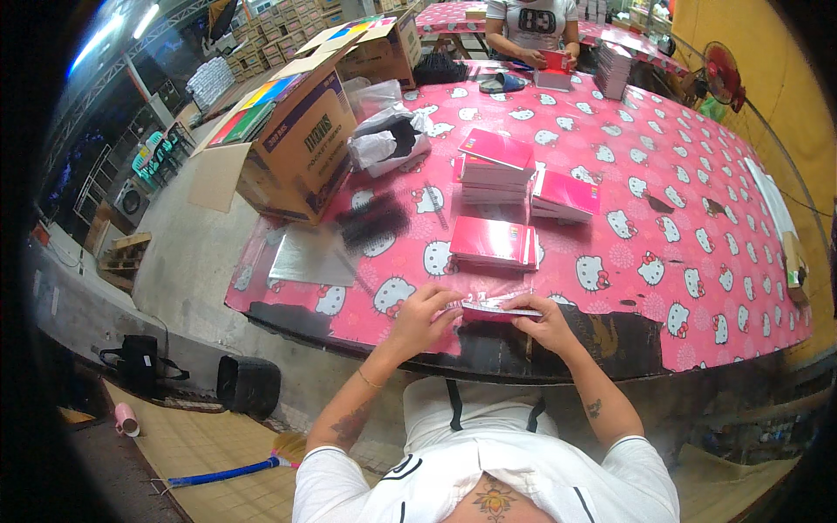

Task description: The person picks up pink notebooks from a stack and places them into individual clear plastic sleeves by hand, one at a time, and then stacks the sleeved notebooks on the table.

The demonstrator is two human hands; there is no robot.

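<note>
Near the table's front edge, my left hand point(423, 322) and my right hand point(542, 322) grip the two ends of a pink notebook point(490, 315). It is tilted, so mostly its edge shows. Shiny clear plastic lies along its far side; whether it is wrapped around the notebook I cannot tell. Both sets of fingers are closed on it, thumbs toward each other. Just beyond is a stack of pink notebooks point(490, 240). Two more stacks, one on the left point(495, 161) and one on the right point(565, 193), stand behind it.
Clear plastic sheets point(312, 254) and black bristly strands point(375, 220) lie left, before an open cardboard box point(292, 148) with colourful covers on top. A white plastic bag point(390, 144) sits beside it. Across the pink-covered table point(628, 288), another person point(534, 30) handles a red notebook.
</note>
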